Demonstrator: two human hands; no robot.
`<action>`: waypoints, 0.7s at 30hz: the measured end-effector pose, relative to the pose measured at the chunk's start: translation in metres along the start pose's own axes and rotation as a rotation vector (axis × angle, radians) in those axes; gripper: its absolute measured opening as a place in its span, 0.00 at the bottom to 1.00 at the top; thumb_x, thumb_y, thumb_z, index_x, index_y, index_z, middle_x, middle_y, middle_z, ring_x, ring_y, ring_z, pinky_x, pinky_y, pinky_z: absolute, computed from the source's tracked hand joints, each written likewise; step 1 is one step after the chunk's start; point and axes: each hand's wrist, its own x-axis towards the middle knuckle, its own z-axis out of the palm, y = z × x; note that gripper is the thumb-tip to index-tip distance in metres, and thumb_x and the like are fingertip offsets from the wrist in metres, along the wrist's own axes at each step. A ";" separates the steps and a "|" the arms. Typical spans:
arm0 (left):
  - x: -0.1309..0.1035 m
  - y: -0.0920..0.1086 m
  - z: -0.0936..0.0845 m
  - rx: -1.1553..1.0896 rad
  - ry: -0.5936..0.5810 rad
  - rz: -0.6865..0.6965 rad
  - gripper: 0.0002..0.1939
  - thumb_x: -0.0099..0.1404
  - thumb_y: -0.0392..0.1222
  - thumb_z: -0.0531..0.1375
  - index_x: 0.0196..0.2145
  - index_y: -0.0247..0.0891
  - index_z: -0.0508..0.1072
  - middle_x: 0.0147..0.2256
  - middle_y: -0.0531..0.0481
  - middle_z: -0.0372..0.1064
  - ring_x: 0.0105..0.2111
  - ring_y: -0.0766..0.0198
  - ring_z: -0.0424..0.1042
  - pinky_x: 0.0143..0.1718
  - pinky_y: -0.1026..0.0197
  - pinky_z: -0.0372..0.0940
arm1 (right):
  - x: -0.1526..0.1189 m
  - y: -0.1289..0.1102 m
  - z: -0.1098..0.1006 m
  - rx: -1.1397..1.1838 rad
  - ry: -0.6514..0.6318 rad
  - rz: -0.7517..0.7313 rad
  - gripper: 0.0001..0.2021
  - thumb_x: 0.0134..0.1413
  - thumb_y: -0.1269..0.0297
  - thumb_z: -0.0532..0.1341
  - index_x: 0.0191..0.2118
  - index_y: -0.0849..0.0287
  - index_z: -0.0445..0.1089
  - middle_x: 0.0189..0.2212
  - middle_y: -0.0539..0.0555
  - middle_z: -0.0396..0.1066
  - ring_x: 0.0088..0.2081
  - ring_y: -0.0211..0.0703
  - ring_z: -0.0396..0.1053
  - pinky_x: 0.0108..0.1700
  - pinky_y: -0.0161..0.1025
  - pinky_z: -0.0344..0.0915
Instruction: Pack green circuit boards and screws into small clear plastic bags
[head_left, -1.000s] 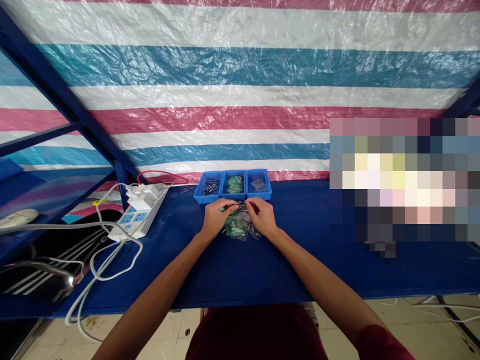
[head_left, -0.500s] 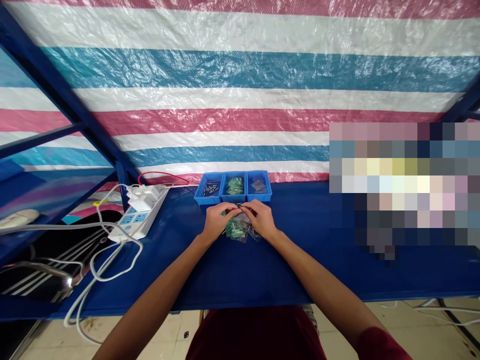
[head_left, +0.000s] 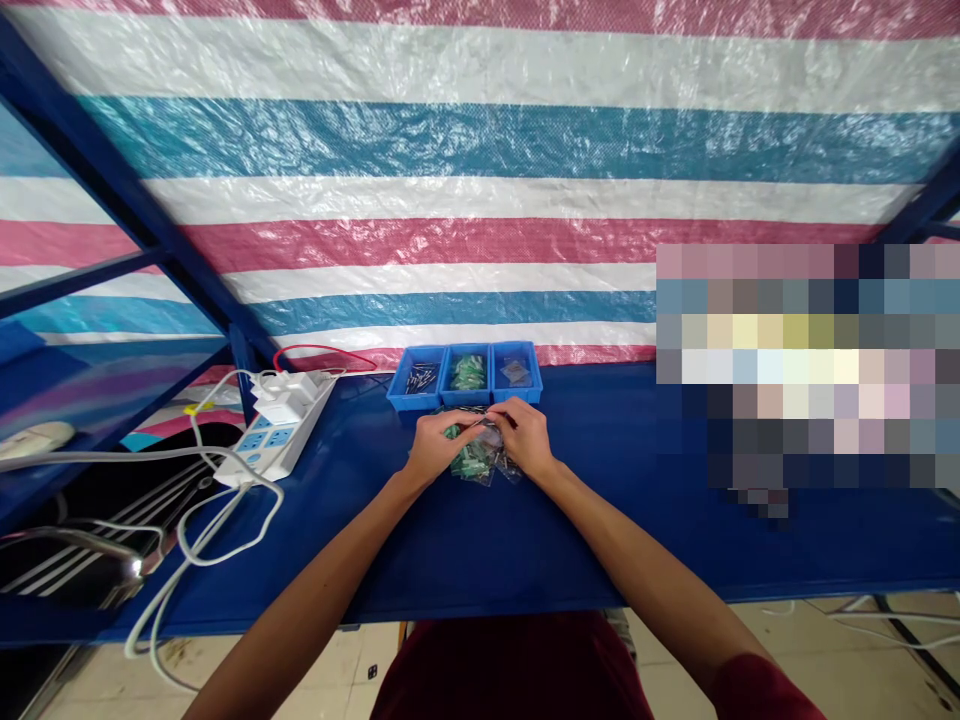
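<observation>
My left hand (head_left: 441, 443) is pinched, its thumb and fingertips drawn together above a small pile. Facing it, my right hand (head_left: 525, 436) is closed the same way, its fingertips close to those of the left. What lies between the fingers is too small to make out. Under and between both hands is a heap of green pieces (head_left: 472, 463) with small clear plastic bags (head_left: 511, 468). Just beyond stand three blue bins: one with dark, slim metal pieces (head_left: 422, 378), one with green pieces (head_left: 469, 372), one with clear bags (head_left: 516, 373).
A white power strip (head_left: 281, 435) with plugged-in adapters lies left on the blue table (head_left: 480, 560), its white cables (head_left: 225, 555) looping over the edge. Blue frame bars (head_left: 161, 240) rise at the left. A striped sheet (head_left: 450, 140) hangs behind. A pixelated area covers the right.
My hands have shifted only slightly. The left hand's fingers have changed their bend a little, and dark pieces now show beyond its fingertips. The bins stay where they were.
</observation>
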 end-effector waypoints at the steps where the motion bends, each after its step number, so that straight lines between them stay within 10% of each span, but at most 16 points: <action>1: 0.000 0.000 0.000 -0.012 -0.011 -0.019 0.10 0.58 0.45 0.64 0.34 0.37 0.79 0.33 0.47 0.78 0.31 0.60 0.77 0.35 0.62 0.72 | 0.000 0.000 0.000 0.000 0.005 0.005 0.11 0.61 0.62 0.56 0.32 0.58 0.72 0.27 0.52 0.71 0.29 0.39 0.68 0.33 0.34 0.64; 13: 0.004 -0.001 0.004 -0.391 0.060 -0.400 0.17 0.53 0.49 0.66 0.35 0.34 0.78 0.34 0.45 0.77 0.32 0.58 0.76 0.38 0.58 0.72 | 0.001 -0.004 0.000 0.016 -0.025 0.016 0.14 0.62 0.59 0.55 0.30 0.58 0.73 0.25 0.52 0.71 0.28 0.38 0.68 0.34 0.34 0.65; 21: 0.006 -0.001 0.000 -0.235 0.028 -0.199 0.14 0.66 0.49 0.54 0.37 0.36 0.73 0.35 0.46 0.75 0.36 0.61 0.74 0.39 0.60 0.69 | 0.000 -0.003 0.000 0.003 -0.010 0.039 0.15 0.63 0.58 0.52 0.35 0.59 0.74 0.26 0.54 0.72 0.28 0.40 0.68 0.34 0.36 0.65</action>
